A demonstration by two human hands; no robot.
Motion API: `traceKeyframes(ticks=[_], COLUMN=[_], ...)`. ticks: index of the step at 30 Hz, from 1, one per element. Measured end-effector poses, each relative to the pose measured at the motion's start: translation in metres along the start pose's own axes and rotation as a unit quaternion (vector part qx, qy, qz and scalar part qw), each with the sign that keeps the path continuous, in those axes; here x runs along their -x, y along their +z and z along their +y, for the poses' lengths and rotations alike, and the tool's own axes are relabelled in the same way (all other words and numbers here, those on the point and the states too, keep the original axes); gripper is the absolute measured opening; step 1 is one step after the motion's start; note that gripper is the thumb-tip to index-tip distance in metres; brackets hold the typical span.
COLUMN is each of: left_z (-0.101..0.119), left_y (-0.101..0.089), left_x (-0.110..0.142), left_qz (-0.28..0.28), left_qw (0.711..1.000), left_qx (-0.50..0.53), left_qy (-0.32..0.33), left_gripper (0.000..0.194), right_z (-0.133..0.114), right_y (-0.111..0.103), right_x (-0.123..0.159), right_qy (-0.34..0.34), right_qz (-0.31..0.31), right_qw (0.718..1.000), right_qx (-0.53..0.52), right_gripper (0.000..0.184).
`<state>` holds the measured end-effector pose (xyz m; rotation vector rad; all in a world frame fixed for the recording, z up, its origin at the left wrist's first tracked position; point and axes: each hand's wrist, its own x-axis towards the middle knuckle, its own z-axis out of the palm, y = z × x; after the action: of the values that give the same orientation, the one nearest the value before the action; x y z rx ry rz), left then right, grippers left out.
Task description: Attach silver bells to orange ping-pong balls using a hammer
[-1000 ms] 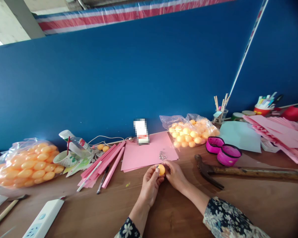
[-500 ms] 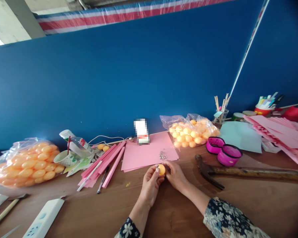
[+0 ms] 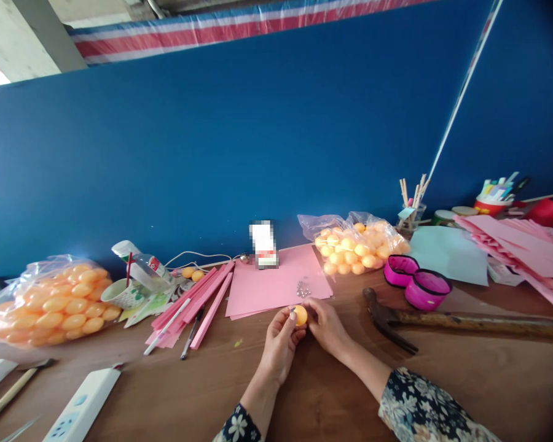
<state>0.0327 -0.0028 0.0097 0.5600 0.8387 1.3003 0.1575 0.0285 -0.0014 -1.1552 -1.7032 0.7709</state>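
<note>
My left hand grips an orange ping-pong ball between its thumb and fingers, low over the brown table. A small dark spot shows near the thumb tip, at the ball's upper left; I cannot make out what it is. From the other side my right hand meets the ball, its fingers bent and closed against the right edge. Those right fingertips are partly hidden. Just beyond both hands, several tiny shiny metal pieces lie on sheets of pink paper.
Clear bags of orange balls stand at left and back right. A claw hammer lies right, near magenta cuffs. Pink strips, a plastic bottle and a power strip are left. A blue panel rises behind.
Everything has shifted very slightly right in the view. Both hands keep nearly the same pose at the ping-pong ball.
</note>
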Motion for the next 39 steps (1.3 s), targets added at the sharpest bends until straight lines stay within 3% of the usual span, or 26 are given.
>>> traceKeyframes(ticks=[30, 39], left_z=[0.0007, 0.0022], left_y=[0.0005, -0.0029], left_x=[0.0014, -0.0041], left_qz=[0.009, 0.057], left_qw=[1.0, 0.997], left_qx=[0.02, 0.006], left_qy=[0.02, 0.055], left_gripper=[0.037, 0.031], right_z=[-0.0097, -0.0093], right_y=[-0.0078, -0.0085], right_x=[0.0032, 0.0006], right_qy=[0.016, 0.045], right_qz=[0.023, 0.023], right_qw=[0.999, 0.995], right_qx=[-0.042, -0.09], right_gripper=[0.011, 0.012])
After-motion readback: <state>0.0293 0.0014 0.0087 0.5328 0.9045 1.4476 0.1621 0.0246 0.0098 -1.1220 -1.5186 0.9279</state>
